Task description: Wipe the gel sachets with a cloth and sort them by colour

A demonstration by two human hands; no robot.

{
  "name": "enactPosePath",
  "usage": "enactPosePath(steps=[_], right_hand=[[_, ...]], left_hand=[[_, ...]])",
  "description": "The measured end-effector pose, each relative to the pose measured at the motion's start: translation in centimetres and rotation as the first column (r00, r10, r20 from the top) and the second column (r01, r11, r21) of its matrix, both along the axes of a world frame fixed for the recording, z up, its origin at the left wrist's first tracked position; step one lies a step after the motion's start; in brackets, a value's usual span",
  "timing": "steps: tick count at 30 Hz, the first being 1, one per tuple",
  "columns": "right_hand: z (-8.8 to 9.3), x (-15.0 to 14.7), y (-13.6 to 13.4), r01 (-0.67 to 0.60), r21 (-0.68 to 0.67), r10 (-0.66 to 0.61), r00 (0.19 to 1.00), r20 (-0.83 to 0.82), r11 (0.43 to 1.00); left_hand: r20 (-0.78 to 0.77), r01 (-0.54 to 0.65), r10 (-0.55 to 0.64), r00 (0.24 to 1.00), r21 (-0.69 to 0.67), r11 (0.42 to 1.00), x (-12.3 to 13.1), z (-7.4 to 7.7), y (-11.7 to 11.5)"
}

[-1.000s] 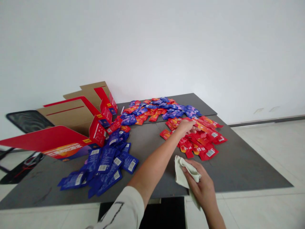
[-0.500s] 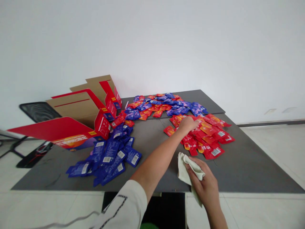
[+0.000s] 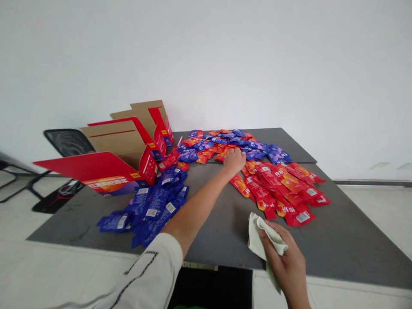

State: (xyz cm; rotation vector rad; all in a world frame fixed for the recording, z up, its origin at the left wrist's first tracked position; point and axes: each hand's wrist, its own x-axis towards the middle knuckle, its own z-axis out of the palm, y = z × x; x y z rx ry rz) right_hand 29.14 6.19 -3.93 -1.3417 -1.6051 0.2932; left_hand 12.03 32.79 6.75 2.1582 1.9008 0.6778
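Observation:
My left hand (image 3: 234, 161) reaches out over the table with its fingers curled closed; what they hold, if anything, is hidden. It is at the near edge of a mixed spread of blue and orange sachets (image 3: 222, 140), just left of a heap of red sachets (image 3: 277, 184). Close to the table's front edge, my right hand (image 3: 285, 255) grips a folded pale cloth (image 3: 257, 238). Blue pouches with white barcode labels (image 3: 154, 206) lie piled to the left of my left forearm.
Open red cardboard boxes (image 3: 112, 180) with brown insides stand in a row on the left of the grey table (image 3: 341, 249). A few red sachets (image 3: 169, 160) lie beside them. A black mesh chair (image 3: 69, 141) is behind the boxes, and a white wall rises at the back.
My left hand has moved left off the red heap towards the mixed sachets. My right hand still grips the cloth. The whole view has shifted and tilted slightly.

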Motion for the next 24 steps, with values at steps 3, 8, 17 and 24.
enactPosePath(steps=[3, 8, 17, 24], right_hand=[[-0.2, 0.1, -0.1, -0.005, -0.002, 0.005, 1.0, -0.006, 1.0], [-0.1, 0.1, -0.2, -0.008, 0.018, 0.007, 1.0, 0.01, 1.0], [-0.9, 0.6, 0.0, -0.053, 0.033, 0.053, 0.998, 0.018, 0.998], [-0.6, -0.6, -0.3, 0.071, -0.059, -0.076, 0.993, -0.085, 0.996]], left_hand=[[-0.09, -0.019, 0.022, 0.996, 0.033, 0.999, -2.1, -0.7, 1.7], [-0.195, 0.121, -0.113, 0.974, 0.029, 0.992, -2.8, -2.2, 4.1], [-0.252, 0.294, -0.276, 0.927, 0.034, 0.955, 0.0, -3.7, 8.0], [-0.24, 0.3, -0.281, 0.929, 0.045, 0.953, 2.6, -3.4, 9.0]])
